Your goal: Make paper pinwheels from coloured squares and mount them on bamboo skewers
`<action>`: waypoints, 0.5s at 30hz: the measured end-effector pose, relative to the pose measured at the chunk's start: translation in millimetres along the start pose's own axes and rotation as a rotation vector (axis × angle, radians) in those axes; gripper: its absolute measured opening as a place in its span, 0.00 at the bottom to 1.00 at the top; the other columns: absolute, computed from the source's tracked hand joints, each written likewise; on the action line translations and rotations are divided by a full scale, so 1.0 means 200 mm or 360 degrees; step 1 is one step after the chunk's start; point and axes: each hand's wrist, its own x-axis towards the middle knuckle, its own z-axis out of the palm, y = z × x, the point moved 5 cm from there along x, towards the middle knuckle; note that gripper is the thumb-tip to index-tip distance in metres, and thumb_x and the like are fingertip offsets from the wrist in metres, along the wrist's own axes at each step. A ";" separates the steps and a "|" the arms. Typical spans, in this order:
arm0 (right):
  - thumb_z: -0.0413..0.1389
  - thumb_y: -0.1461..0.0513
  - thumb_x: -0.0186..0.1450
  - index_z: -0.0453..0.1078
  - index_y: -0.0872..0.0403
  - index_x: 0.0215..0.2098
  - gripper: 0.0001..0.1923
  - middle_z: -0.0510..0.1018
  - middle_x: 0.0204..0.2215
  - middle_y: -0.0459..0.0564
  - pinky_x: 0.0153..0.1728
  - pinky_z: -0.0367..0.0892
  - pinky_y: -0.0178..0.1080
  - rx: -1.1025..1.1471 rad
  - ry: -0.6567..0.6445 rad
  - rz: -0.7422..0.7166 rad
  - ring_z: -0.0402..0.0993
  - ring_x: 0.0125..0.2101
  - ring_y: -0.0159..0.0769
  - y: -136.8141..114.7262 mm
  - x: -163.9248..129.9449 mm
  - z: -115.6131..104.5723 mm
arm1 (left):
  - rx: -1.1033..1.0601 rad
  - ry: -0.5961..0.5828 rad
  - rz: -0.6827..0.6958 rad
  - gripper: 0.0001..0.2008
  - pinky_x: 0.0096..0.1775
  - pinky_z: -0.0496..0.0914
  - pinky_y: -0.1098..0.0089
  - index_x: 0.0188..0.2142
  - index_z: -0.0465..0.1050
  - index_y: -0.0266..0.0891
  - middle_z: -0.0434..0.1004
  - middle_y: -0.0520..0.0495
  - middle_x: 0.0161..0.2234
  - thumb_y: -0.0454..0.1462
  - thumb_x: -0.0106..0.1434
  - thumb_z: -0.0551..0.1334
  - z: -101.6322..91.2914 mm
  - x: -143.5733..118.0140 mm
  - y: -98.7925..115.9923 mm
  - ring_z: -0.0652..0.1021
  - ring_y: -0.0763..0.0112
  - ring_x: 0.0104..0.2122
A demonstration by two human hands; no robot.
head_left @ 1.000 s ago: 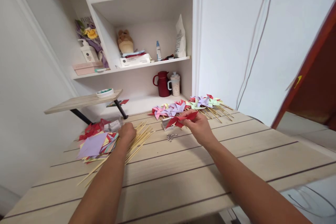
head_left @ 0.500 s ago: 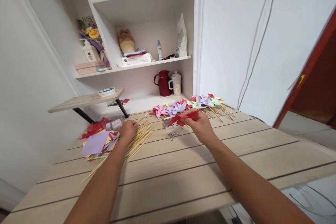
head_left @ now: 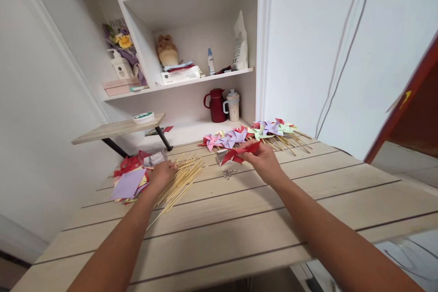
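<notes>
Squeezing the red paper pinwheel too hard could crease its folded blades, because the paper looks thin and you carry it only by a small pinch. If your pinch is too loose, I judge that the folds could spring open, or the pinwheel could drop among the small shiny pieces lying loose on the surface. These pieces look smooth, so a brush of your wrist could scatter them. On your other side, the thin sticks lie crossed in a loose heap; drawing 1 out quickly could drag its neighbours along, or disturb the paper pile beside them.

About the grip: your right hand has its thumb and fingers closed on the red paper pinwheel, near its right part, with the pointed blades spreading to both sides. You hold it raised above the surface, in front of the small box and near the row of mounted pinwheels. Your left hand is low at the left edge of the sticks, with its fingers curled and nearly together. I cannot tell if it pinches 1 stick or only touches the heap, because the fingertips are too small to read.
</notes>
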 end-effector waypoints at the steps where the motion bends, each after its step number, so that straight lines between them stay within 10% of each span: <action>1: 0.67 0.54 0.59 0.75 0.52 0.32 0.11 0.79 0.30 0.48 0.37 0.68 0.42 0.0012 -0.0005 -0.0001 0.74 0.33 0.38 0.00 0.00 0.00 | -0.0049 0.0006 0.0007 0.10 0.42 0.64 0.61 0.25 0.79 0.43 0.83 0.41 0.33 0.42 0.58 0.62 -0.01 0.00 0.01 0.79 0.49 0.42; 8: 0.66 0.55 0.59 0.75 0.52 0.31 0.10 0.79 0.30 0.48 0.36 0.70 0.42 0.0040 -0.0064 -0.0032 0.75 0.32 0.38 0.01 -0.01 0.03 | -0.0845 0.0094 0.0078 0.17 0.38 0.70 0.67 0.34 0.76 0.40 0.80 0.47 0.31 0.46 0.64 0.52 0.01 -0.18 0.20 0.79 0.63 0.33; 11: 0.66 0.55 0.60 0.75 0.53 0.31 0.10 0.79 0.29 0.48 0.36 0.70 0.41 0.0031 -0.0090 -0.0063 0.75 0.32 0.37 -0.01 -0.01 0.04 | -0.1905 -0.0386 -0.0085 0.18 0.32 0.70 0.67 0.37 0.74 0.37 0.70 0.54 0.24 0.49 0.55 0.66 0.14 -0.37 0.27 0.68 0.74 0.21; 15: 0.65 0.55 0.62 0.74 0.53 0.32 0.10 0.78 0.28 0.47 0.35 0.71 0.42 0.0124 -0.0178 -0.0063 0.76 0.30 0.36 -0.03 -0.03 0.07 | -0.2235 -0.0612 -0.0180 0.21 0.27 0.65 0.73 0.43 0.73 0.37 0.60 0.60 0.22 0.47 0.56 0.69 0.25 -0.56 0.30 0.58 0.81 0.18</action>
